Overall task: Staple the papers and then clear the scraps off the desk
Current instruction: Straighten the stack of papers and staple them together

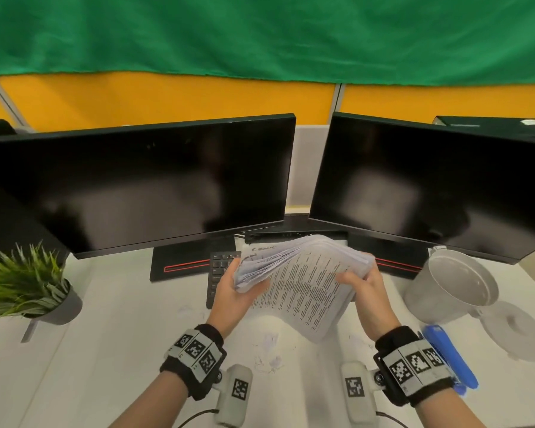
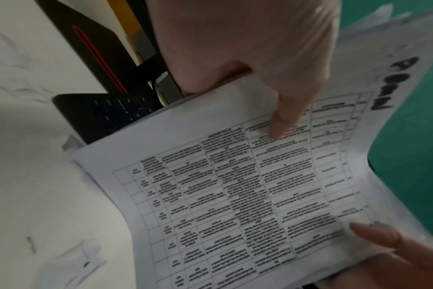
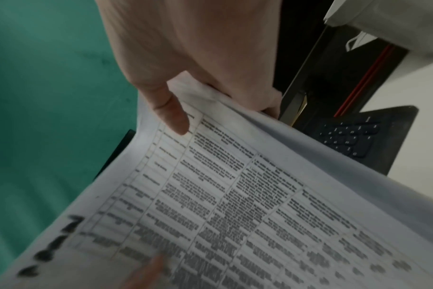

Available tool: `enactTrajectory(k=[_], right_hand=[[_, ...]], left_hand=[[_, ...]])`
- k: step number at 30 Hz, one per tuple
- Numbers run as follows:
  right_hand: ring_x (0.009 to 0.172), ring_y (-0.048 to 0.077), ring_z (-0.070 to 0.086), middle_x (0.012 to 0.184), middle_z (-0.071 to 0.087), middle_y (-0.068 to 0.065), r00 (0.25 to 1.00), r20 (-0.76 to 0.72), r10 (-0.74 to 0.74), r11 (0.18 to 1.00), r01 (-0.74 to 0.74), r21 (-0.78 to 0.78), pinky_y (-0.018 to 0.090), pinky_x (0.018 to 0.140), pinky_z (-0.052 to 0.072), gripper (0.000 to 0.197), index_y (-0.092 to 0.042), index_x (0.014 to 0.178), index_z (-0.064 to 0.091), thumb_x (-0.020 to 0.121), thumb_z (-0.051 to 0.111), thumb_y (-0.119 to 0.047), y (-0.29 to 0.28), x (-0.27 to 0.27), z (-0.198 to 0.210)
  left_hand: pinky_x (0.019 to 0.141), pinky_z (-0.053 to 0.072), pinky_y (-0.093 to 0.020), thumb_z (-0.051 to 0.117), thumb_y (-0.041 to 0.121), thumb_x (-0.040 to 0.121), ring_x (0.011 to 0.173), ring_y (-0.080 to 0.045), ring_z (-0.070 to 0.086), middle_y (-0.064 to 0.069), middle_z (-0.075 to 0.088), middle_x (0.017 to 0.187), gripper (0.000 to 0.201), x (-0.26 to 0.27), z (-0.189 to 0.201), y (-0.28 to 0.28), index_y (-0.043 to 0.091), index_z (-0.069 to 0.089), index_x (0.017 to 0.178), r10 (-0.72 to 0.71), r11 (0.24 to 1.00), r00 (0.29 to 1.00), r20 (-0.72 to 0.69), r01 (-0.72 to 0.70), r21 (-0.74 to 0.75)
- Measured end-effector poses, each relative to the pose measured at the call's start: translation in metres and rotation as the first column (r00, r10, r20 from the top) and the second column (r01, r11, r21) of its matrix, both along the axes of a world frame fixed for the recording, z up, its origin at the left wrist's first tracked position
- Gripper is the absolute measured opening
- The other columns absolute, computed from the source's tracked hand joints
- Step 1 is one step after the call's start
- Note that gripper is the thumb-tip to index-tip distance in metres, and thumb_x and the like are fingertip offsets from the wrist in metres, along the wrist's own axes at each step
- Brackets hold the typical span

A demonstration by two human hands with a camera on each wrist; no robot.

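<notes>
A thick stack of printed papers [image 1: 303, 282] is held above the white desk [image 1: 105, 350], bowed and fanned along its far edge. My left hand [image 1: 233, 291] grips its left side, thumb [image 2: 282, 121] pressed on the top sheet's table. My right hand [image 1: 363, 284] grips the right side, thumb [image 3: 176, 113] on top and fingers underneath. The top sheet [image 2: 235, 195] shows a gridded table of text. Small torn paper scraps [image 1: 269, 350] lie on the desk under the stack and between my wrists. A blue stapler [image 1: 448, 353] lies on the desk beside my right wrist.
Two dark monitors [image 1: 155, 186] stand behind, with a black keyboard [image 1: 220, 273] partly under the papers. At right a white bin [image 1: 454, 285] sits tilted with its lid [image 1: 519, 329] beside it. A potted plant [image 1: 28, 285] stands at the left.
</notes>
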State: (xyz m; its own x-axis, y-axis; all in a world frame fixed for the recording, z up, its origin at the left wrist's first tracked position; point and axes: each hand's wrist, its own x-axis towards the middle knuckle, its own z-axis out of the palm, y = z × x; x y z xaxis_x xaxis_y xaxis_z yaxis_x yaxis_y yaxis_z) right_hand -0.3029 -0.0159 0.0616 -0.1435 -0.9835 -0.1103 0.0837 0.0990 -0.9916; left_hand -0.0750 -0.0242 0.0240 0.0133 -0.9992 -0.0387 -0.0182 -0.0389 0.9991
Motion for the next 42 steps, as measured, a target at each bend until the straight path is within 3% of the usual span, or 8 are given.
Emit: enactTrajectory(k=[6, 10, 12, 18, 23, 25, 29, 42], right_hand=[[0.116, 0.025, 0.051, 0.122, 0.048, 0.002, 0.952, -0.301, -0.059, 0.996, 0.037, -0.078, 0.040, 0.090, 0.050, 0.052, -0.034, 0.117, 0.041, 0.079, 0.068, -0.010, 0.001, -0.008, 0.011], [0.130, 0.011, 0.030, 0.137, 0.038, -0.011, 0.477, -0.845, -0.241, 0.929, -0.137, -0.342, 0.044, 0.112, 0.016, 0.074, -0.036, 0.135, 0.032, 0.074, 0.073, -0.027, 0.002, -0.010, 0.051], [0.127, 0.009, 0.035, 0.130, 0.047, -0.015, 0.403, -0.901, -0.161, 0.936, -0.229, -0.269, 0.045, 0.112, 0.010, 0.056, -0.038, 0.128, 0.042, 0.080, 0.067, -0.026, 0.000, -0.001, 0.061], [0.080, 0.013, 0.061, 0.085, 0.069, -0.005, 0.702, -0.712, -0.016, 0.957, -0.196, -0.216, 0.026, 0.067, 0.048, 0.012, -0.022, 0.088, 0.066, 0.087, 0.060, -0.011, -0.010, 0.000, 0.045], [0.092, 0.007, 0.066, 0.103, 0.069, -0.005, 0.949, -0.314, -0.027, 0.995, -0.004, -0.097, 0.025, 0.081, 0.053, 0.022, -0.023, 0.105, 0.063, 0.089, 0.056, -0.009, 0.002, -0.019, 0.005], [0.094, 0.007, 0.067, 0.106, 0.070, -0.004, 0.986, -0.164, -0.043, 0.998, 0.037, -0.042, 0.026, 0.081, 0.054, 0.024, -0.019, 0.108, 0.062, 0.089, 0.055, -0.007, 0.003, -0.029, -0.010], [0.097, 0.014, 0.068, 0.107, 0.072, 0.000, 0.999, 0.017, -0.027, 0.998, 0.026, 0.055, 0.024, 0.074, 0.054, 0.026, -0.014, 0.113, 0.062, 0.088, 0.054, -0.007, 0.006, -0.028, -0.030], [0.101, 0.021, 0.064, 0.107, 0.066, 0.001, 0.987, -0.141, -0.078, 0.996, 0.082, 0.019, 0.027, 0.079, 0.054, 0.038, -0.015, 0.114, 0.055, 0.080, 0.067, -0.003, 0.000, -0.013, -0.043]], left_hand=[[0.072, 0.049, -0.007, 0.060, 0.012, 0.088, 0.092, 0.014, 0.060, 0.012, 0.063, 0.108, 0.030, -0.003, 0.007, -0.004, 0.031, 0.057, 0.110, 0.013, 0.997, 0.998, 0.066, -0.008, -0.079], [0.073, 0.047, -0.015, 0.063, 0.012, 0.086, 0.086, -0.003, 0.059, 0.008, 0.062, 0.095, 0.022, -0.005, 0.028, -0.015, 0.029, 0.064, 0.099, 0.024, 0.944, 0.920, 0.391, 0.108, -0.310], [0.069, 0.047, -0.023, 0.065, 0.017, 0.085, 0.082, -0.008, 0.057, 0.005, 0.060, 0.094, 0.013, -0.011, 0.046, -0.019, 0.021, 0.064, 0.098, 0.090, 0.881, 0.783, 0.616, 0.226, -0.415], [0.070, 0.042, -0.022, 0.061, 0.029, 0.087, 0.084, -0.012, 0.056, 0.004, 0.060, 0.095, 0.017, -0.024, 0.082, -0.021, 0.021, 0.059, 0.102, 0.256, 0.784, 0.525, 0.812, 0.378, -0.492], [0.075, 0.048, -0.031, 0.057, 0.050, 0.084, 0.074, -0.012, 0.058, 0.008, 0.061, 0.083, 0.029, 0.017, 0.073, -0.029, 0.024, 0.060, 0.096, 0.259, 0.904, 0.308, 0.916, 0.257, -0.342], [0.076, 0.049, -0.032, 0.063, 0.049, 0.079, 0.073, -0.011, 0.058, 0.010, 0.060, 0.079, 0.026, 0.033, 0.067, -0.029, 0.025, 0.061, 0.089, 0.204, 0.954, 0.404, 0.892, 0.122, -0.273], [0.078, 0.056, -0.028, 0.068, 0.024, 0.082, 0.090, -0.010, 0.067, 0.009, 0.070, 0.095, 0.015, 0.042, 0.048, -0.020, 0.025, 0.064, 0.097, 0.057, 0.998, 0.964, 0.259, -0.051, -0.030], [0.065, 0.055, -0.022, 0.058, 0.024, 0.089, 0.086, -0.006, 0.067, 0.000, 0.064, 0.101, 0.027, 0.020, 0.009, 0.003, 0.013, 0.048, 0.111, 0.102, 0.995, 0.991, -0.089, -0.100, 0.027]])
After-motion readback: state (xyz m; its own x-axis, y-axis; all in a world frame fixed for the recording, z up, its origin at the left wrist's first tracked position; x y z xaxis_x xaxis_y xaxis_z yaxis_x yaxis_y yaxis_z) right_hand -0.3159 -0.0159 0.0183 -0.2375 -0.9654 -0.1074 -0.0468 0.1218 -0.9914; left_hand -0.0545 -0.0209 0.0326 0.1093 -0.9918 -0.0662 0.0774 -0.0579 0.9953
